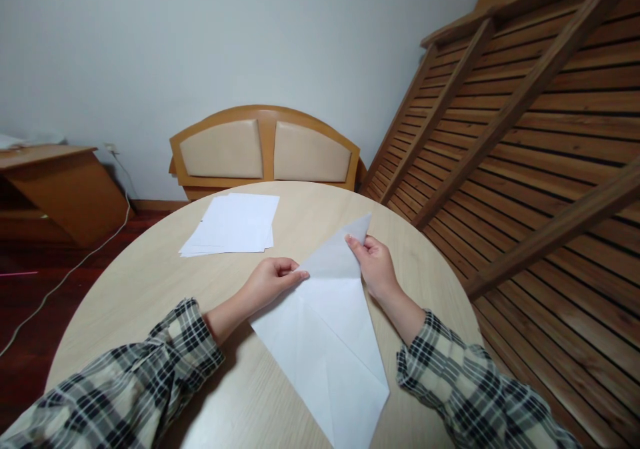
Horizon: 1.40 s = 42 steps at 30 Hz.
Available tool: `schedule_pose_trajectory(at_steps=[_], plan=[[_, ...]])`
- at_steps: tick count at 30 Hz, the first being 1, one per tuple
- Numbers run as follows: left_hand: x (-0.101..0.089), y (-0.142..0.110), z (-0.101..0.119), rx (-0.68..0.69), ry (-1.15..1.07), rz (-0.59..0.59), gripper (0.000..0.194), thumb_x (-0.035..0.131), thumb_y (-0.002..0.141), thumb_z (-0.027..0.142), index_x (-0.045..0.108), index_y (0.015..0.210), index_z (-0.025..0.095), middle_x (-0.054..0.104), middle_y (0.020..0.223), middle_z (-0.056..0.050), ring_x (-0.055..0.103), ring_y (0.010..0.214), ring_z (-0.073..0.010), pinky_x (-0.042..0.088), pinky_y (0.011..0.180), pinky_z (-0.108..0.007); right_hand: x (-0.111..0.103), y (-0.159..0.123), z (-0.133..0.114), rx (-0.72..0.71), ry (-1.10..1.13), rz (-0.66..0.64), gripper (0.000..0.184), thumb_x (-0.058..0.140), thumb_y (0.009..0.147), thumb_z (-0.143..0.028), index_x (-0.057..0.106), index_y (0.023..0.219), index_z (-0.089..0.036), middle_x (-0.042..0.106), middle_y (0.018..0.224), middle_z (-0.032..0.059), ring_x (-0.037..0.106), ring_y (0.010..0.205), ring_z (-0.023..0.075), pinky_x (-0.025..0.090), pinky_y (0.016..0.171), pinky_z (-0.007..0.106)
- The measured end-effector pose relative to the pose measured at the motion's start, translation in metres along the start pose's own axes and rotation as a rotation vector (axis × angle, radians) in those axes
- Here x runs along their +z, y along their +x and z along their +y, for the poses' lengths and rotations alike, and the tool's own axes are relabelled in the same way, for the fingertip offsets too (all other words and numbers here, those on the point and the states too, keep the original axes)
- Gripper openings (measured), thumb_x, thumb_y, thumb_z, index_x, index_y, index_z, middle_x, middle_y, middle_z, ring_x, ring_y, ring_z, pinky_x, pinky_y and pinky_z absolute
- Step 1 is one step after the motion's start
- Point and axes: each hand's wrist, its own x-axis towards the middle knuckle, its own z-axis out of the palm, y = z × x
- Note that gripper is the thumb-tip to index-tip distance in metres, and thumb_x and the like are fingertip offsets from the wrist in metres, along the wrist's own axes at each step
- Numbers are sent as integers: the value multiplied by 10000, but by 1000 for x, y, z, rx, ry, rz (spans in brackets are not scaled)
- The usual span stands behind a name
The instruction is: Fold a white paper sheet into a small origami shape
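Note:
A white sheet of paper [330, 335] with several crease lines is held over the near half of the round table [225, 402]. Its upper part narrows to a point at the far right, and its lower end runs out of view at the bottom. My left hand [270, 282] pinches the paper's left edge, thumb on top and fingers curled beneath. Near the pointed far corner, my right hand [375, 262] grips the right edge, its thumb lying on the upper face. Fingers under the sheet are partly hidden.
A loose stack of white paper [235, 222] lies at the table's far left. Behind the table stands a wooden headboard [267, 149] with two cream panels. Slatted wooden frames [525, 135] lean along the right. A brown desk [65, 189] and a white cable [90, 255] are at left.

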Motion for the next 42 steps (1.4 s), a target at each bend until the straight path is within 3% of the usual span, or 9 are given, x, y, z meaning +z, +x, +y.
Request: schedule_pose_trajectory(at_steps=[6, 13, 18, 26, 35, 42], plan=[[2, -1, 4, 0, -35, -4, 369, 645, 722, 499, 577, 688, 138, 514, 592, 23, 427, 523, -94, 289, 476, -216, 2, 0, -7, 118, 145, -21, 413, 772, 621, -536, 658, 783, -174, 703, 706, 31, 620, 589, 183, 489, 548, 292], [-1, -2, 5, 22, -93, 61, 365, 663, 701, 487, 561, 663, 138, 463, 567, 43, 385, 503, -78, 268, 470, -212, 7, -12, -4, 316, 212, -245, 395, 771, 666, -463, 679, 895, -155, 739, 817, 78, 678, 647, 216, 528, 572, 314], [-1, -5, 13, 9, -89, 83, 343, 659, 689, 472, 555, 648, 147, 473, 555, 37, 390, 497, -82, 285, 465, -212, 9, -14, -5, 257, 171, -205, 397, 787, 636, -459, 696, 866, -149, 741, 809, 78, 685, 687, 231, 537, 588, 320], [-4, -6, 6, -12, -122, -11, 362, 640, 720, 503, 580, 706, 146, 566, 648, -7, 496, 551, -111, 348, 476, -219, 5, -9, -7, 227, 160, -165, 425, 793, 627, -455, 693, 897, -141, 743, 831, 82, 683, 692, 232, 547, 618, 330], [-3, -7, 12, -5, -124, -16, 334, 658, 708, 465, 559, 681, 147, 553, 622, 9, 472, 535, -99, 332, 482, -217, 3, -10, -3, 262, 217, -199, 355, 767, 683, -427, 687, 881, -142, 739, 818, 76, 675, 661, 210, 534, 611, 312], [-4, -7, 8, 37, -71, -8, 314, 633, 738, 446, 559, 684, 146, 526, 618, 19, 449, 534, -92, 325, 482, -214, 3, -10, -6, 247, 192, -189, 370, 791, 647, -431, 688, 846, -138, 735, 784, 70, 671, 645, 206, 525, 596, 302]])
